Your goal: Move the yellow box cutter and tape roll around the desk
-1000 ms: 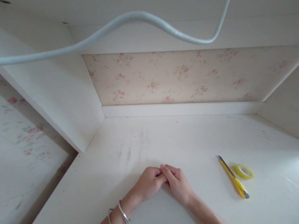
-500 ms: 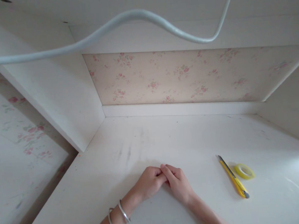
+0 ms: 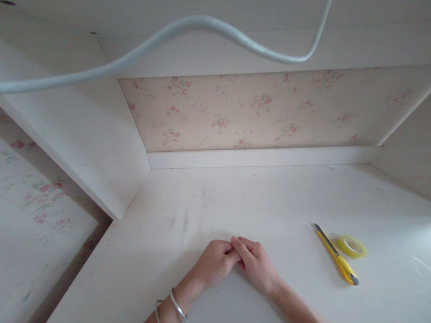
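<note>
My left hand (image 3: pixel 217 263) and my right hand (image 3: pixel 257 263) meet over the white tabletop (image 3: pixel 142 268) near the lower middle. Their fingers are curled and clasped together, and no object shows between them. Two silver bangles (image 3: pixel 168 314) circle my left wrist. To the right of my right hand lies a yellow utility knife (image 3: pixel 337 255), its blade end pointing away from me. Close beside it, on its right, rests a roll of yellow tape (image 3: pixel 352 246).
A white cable (image 3: pixel 196 22) hangs across the top of the view. White panels (image 3: pixel 96 141) enclose the tabletop at the left, back and right. Floral wallpaper (image 3: pixel 249 111) covers the wall behind. Dark smudges mark the surface beyond my hands.
</note>
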Demonstrator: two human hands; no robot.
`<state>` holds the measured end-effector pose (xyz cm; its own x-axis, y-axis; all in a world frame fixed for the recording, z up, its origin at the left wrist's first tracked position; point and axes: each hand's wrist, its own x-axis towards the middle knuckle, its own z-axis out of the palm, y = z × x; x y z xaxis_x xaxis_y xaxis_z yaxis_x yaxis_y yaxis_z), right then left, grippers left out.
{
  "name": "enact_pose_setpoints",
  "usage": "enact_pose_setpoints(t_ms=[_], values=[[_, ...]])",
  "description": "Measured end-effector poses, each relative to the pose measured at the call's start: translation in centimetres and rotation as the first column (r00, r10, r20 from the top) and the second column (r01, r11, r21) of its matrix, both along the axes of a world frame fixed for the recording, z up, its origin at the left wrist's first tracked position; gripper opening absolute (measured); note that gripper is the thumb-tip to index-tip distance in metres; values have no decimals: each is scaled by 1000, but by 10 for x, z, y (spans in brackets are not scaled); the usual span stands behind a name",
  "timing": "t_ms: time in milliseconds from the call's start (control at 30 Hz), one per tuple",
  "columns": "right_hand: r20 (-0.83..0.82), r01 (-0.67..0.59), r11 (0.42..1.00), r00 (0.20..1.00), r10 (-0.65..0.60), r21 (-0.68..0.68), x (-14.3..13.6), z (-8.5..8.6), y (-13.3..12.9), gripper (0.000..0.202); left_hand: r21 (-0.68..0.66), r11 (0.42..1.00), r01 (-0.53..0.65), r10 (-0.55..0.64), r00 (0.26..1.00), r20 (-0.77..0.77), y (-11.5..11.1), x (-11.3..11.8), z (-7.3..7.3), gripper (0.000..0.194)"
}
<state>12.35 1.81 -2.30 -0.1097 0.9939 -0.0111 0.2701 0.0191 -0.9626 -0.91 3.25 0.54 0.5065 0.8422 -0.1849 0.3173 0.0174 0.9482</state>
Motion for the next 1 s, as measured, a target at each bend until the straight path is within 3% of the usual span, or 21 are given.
enact_pose_setpoints(t_ms=[1000], values=[[11, -16, 1000, 1000, 16, -8, 1, -4, -1, 45, 12, 1000, -22, 22, 1000, 12, 0, 0, -3, 39]])
